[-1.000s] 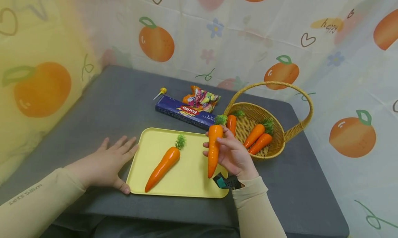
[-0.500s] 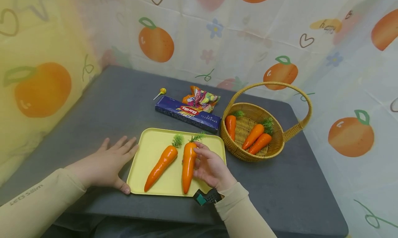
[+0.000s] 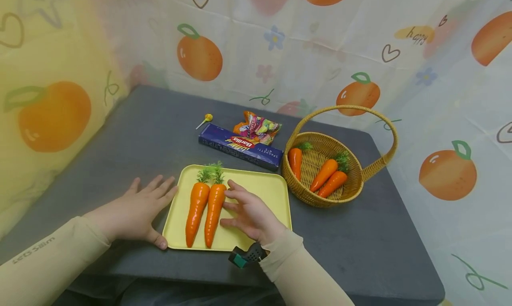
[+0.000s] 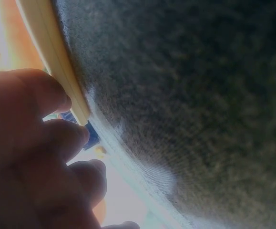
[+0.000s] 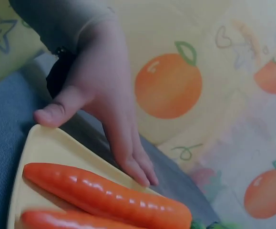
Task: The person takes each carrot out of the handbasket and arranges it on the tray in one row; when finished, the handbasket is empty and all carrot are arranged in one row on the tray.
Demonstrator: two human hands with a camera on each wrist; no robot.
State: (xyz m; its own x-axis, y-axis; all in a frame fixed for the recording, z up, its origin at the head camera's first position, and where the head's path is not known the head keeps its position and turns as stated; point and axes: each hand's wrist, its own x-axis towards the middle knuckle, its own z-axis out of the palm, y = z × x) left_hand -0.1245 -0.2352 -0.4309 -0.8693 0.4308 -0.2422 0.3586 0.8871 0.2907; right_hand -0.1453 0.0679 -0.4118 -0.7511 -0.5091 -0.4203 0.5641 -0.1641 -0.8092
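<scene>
Two orange carrots with green tops lie side by side on a yellow tray [image 3: 256, 239], the left carrot [image 3: 197, 212] and the right carrot [image 3: 215, 213]. My right hand [image 3: 254, 212] is just right of the right carrot, fingers apart and holding nothing; whether a fingertip still touches it I cannot tell. My left hand [image 3: 134, 215] rests spread at the tray's left edge, its thumb by the near corner. The left wrist view shows its fingers [image 4: 56, 138] against the tray rim [image 4: 56, 57].
A wicker basket [image 3: 356, 190] with a tall handle and several carrots [image 3: 334, 184] stands right of the tray. Behind the tray lie a blue spaghetti box [image 3: 240, 146], a candy bag [image 3: 260, 127] and a lollipop [image 3: 207, 118]. The grey table [image 3: 360, 252] meets patterned curtains.
My right hand has carried a carrot left from beside the basket, laid it next to the other one and released it. The first carrot now lies more upright along the tray. My left hand stayed put.
</scene>
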